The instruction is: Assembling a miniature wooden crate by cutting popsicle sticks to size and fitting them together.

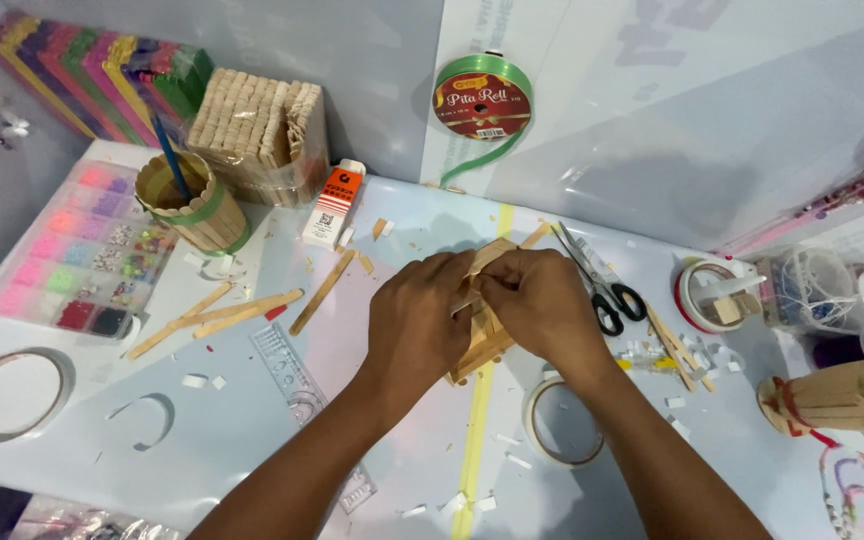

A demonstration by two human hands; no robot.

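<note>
Both hands are clamped on the craft-stick piece [480, 330] at the middle of the table: the left hand [417, 320] wraps its left side, and the right hand [542, 305] pinches a stick at the top, fingertips meeting over it. The piece sits on a yellow tape strip [474, 430] that runs from far to near across the table.

Tight on the right: black-handled scissors [602, 290] lie just beside the right hand, with loose sticks [674, 350] beyond. A tape roll [560, 425] lies under the right wrist.

On the left, a clear ruler [287, 375] lies near the left forearm, and scattered sticks [227, 315] fan out farther left. There's open table near-left, between the ruler and a tape ring [7, 395] at the left edge.

At the far edge sit a stick cup [197, 205], a stick bundle [262, 135], a glue tube [332, 205] and a green ribbon spool [482, 95] against the wall.
</note>
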